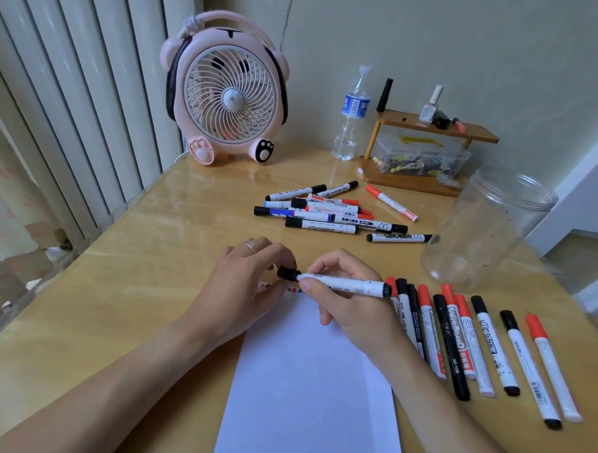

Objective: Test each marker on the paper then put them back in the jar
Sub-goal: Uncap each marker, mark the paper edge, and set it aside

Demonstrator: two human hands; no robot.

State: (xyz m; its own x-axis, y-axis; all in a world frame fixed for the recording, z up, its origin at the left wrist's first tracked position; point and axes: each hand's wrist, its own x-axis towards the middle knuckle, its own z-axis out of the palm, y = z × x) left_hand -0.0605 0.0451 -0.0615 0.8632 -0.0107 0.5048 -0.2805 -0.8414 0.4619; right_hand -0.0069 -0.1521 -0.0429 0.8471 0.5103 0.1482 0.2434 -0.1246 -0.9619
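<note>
White paper point(313, 381) lies nearest. Over its far edge the right hand point(347, 297) grips a light, rigid marker point(343, 283) mid-barrel; the left hand point(243, 282) pinches its slick cap.

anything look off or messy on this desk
The clear plastic jar stands empty, though wide-angle distortion makes it look tilted. Whiteboard markers lie in a loose heap behind the white paper. Nothing looks spilled or damaged.

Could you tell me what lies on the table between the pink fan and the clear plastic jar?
In the head view, a loose pile of markers lies between the pink fan and the clear plastic jar.
</note>
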